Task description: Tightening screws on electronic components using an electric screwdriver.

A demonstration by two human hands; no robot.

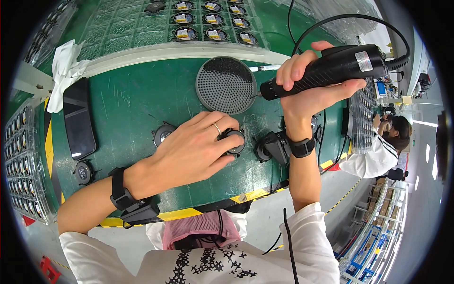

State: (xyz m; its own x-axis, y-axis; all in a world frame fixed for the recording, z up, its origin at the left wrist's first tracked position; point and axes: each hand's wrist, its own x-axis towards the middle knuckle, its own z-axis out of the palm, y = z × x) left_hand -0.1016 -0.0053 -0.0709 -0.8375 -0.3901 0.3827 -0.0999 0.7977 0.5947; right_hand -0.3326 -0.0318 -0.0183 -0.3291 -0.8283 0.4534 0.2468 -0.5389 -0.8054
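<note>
My left hand [196, 149] lies palm down on the green bench, fingers wrapped over a small round black part [234, 141] that rests there. A ring sits on one finger. My right hand [309, 87] is raised above the bench and grips a black electric screwdriver [331, 68], its tip pointing left toward a round grey screw tray [226, 85]. A black cable runs from the screwdriver's rear. Other round black parts [163, 134] [83, 172] lie on the bench beside my left hand. Black bands with small devices sit on both wrists.
A black phone [78, 118] lies at the left beside a white cloth [64, 66]. Clear trays with several round parts [198, 21] fill the back and the left edge [21, 161]. Another person in white [378, 151] works at the right. Yellow-black tape marks the bench's front edge.
</note>
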